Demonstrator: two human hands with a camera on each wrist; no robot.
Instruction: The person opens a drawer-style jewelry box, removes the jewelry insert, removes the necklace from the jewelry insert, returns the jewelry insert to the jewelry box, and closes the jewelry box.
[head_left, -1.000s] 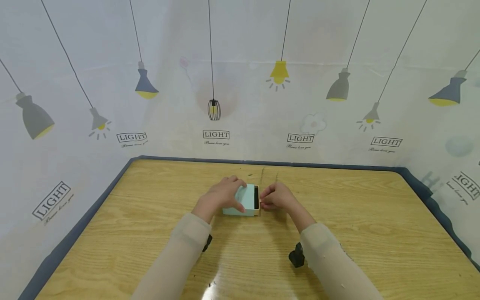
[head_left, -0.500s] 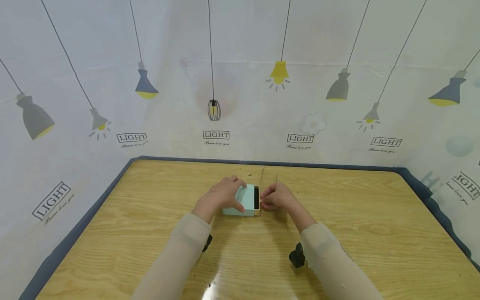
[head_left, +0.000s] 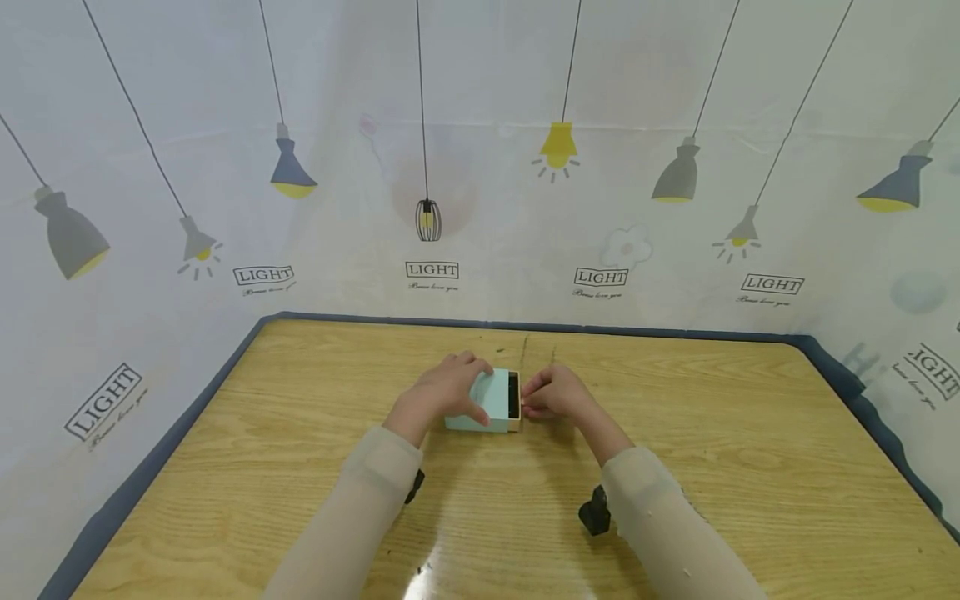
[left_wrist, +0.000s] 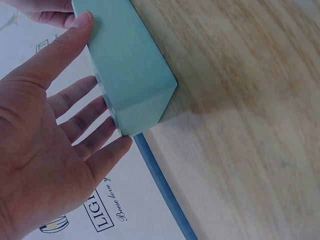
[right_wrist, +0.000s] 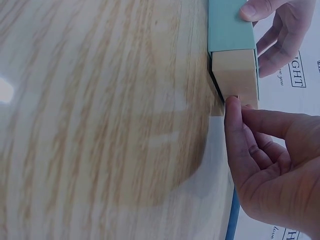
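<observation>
On the table lies a pale teal drawer box (head_left: 491,398), made of a sleeve with a tan inner drawer (right_wrist: 235,70). The drawer sticks a short way out of the sleeve's right end, and its dark inside shows from above. My left hand (head_left: 447,390) spans the sleeve, thumb along the near side and fingers at the far side, gripping it. At the drawer's front, my right hand (head_left: 557,394) pinches a small pull between thumb and index finger. That pull is mostly hidden by the fingertips.
The wooden table (head_left: 300,483) has a dark blue edge (head_left: 637,331) against a white wall sheet (head_left: 495,192) printed with lamps. Black wrist devices (head_left: 595,512) sit under both forearms.
The drawer has slid very slightly to the right out of the sleeve, with my right hand moving along. My left hand has stayed in place on the sleeve.
</observation>
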